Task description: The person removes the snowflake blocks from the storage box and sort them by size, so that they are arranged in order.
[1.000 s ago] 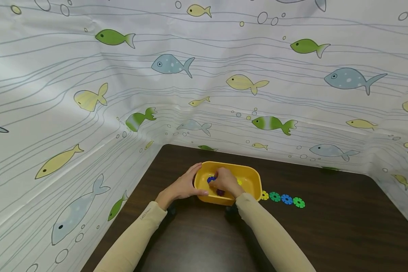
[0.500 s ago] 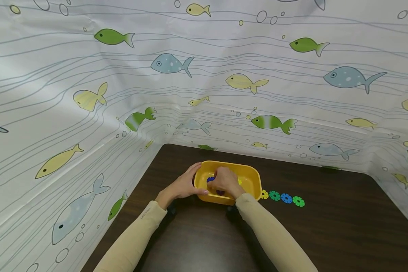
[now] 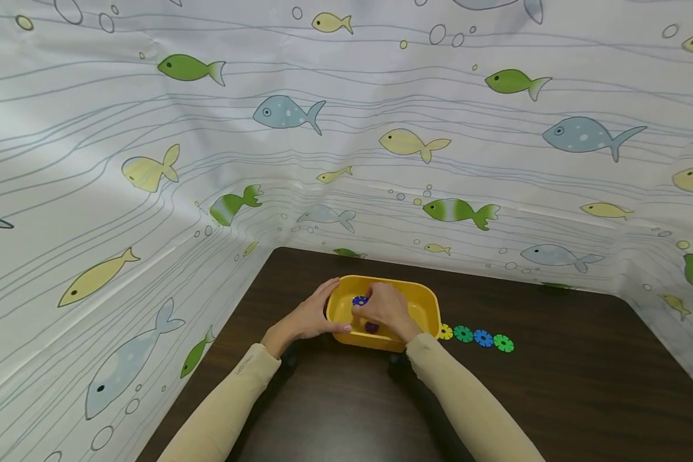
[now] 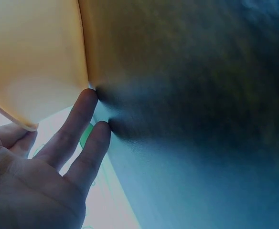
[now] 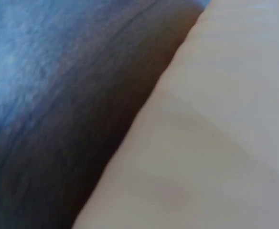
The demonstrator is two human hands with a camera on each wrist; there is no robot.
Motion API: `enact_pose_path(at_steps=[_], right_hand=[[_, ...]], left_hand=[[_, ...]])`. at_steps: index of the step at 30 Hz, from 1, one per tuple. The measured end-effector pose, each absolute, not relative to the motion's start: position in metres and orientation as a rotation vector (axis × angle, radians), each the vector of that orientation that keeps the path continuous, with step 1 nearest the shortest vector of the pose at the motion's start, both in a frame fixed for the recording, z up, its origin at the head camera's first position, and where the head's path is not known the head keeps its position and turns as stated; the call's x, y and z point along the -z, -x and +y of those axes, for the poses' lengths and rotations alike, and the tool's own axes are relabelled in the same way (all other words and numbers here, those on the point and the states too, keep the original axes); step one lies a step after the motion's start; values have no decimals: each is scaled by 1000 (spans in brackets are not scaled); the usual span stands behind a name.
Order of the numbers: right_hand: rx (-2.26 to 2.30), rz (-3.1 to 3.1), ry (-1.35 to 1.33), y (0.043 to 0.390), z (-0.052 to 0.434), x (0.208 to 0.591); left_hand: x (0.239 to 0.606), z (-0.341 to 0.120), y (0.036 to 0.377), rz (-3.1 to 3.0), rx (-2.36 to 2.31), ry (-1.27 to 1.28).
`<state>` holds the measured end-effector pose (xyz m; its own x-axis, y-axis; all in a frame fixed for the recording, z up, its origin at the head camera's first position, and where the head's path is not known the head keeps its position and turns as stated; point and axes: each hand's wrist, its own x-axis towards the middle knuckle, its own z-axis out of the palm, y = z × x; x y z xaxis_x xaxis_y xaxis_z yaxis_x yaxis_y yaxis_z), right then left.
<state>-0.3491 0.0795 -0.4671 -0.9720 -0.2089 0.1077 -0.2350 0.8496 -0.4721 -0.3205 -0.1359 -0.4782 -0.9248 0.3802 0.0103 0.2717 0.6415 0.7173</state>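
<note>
Little has moved since the earlier pictures: both hands are kept at the yellow tub (image 3: pixel 424 305), and only the view has shifted slightly, so that the tub and the row of discs are seen a touch lower and further left.

In the head view the left hand (image 3: pixel 308 317) is laid against the outer left wall of the tub, with the thumb set along the near rim. In the left wrist view its fingers (image 4: pixel 77 121) are seen straight and a little spread, their tips pressed to the tub's wall near the tabletop; nothing is gripped.

The right hand (image 3: pixel 387 308) is reached down inside the tub, knuckles up and fingers bent toward the floor of it. A blue disc (image 3: pixel 360 300) lies in the tub just beside this hand's fingertips, on the far left side, and a dark purple piece (image 3: pixel 372 328) is seen right under the hand at the near wall. Whether either piece is pinched cannot be told, since the fingertips are hidden. The right wrist view is blurred and only a pale surface and dark tabletop are made out.

On the dark brown table (image 3: pixel 554 398), just right of the tub, four discs are lined up: a yellow disc (image 3: pixel 445 332), a green disc (image 3: pixel 463 333), a blue one (image 3: pixel 483 337) and another green one (image 3: pixel 504 342).
</note>
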Motion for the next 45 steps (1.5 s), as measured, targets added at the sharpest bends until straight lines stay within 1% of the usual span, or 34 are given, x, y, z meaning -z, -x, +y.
enact_pose_path(at_steps=[16,24,33,45], right_hand=[[-870,-2898,-311,330,112,458],[-871,-2836,-348,323,129,458],[-834,-2782,-371,306,153,448],[-828,-2733,-267,288,179,445]], left_hand=[[479,-135,320,2716,-1167,-509],[480,-135,320,2711,-1186,-508],[479,-136,322,2702,-1196,-510],[480,-136,322,2716,-1168,-523]])
